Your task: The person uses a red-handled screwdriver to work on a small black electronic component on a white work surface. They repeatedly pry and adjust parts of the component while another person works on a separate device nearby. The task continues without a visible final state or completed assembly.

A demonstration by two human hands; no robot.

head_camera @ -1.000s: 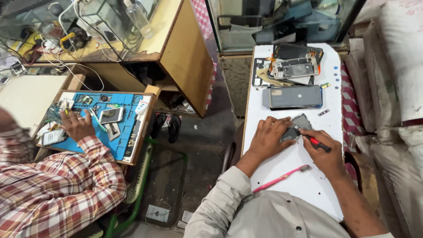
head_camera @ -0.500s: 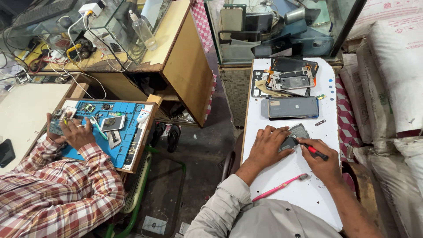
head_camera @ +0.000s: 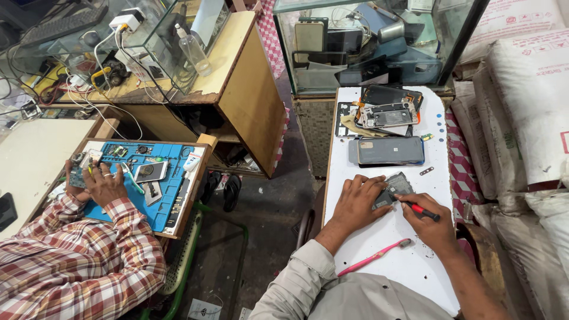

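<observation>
Fingers of my left hand [head_camera: 355, 204] press flat on the opened phone [head_camera: 394, 188] lying on the white table [head_camera: 409, 266]; my right hand [head_camera: 432, 222] pinches a red-handled screwdriver [head_camera: 418, 208], its tip on that phone.

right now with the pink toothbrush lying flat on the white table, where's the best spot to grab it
Probably the middle of the toothbrush handle, pinched from above across its thin width. It lies flat and slanted on the white table, bristle end up toward the right hand, with bare tabletop on both sides. Coming from the right hand's side looks shortest; the left hand rests on the phone part.
</observation>
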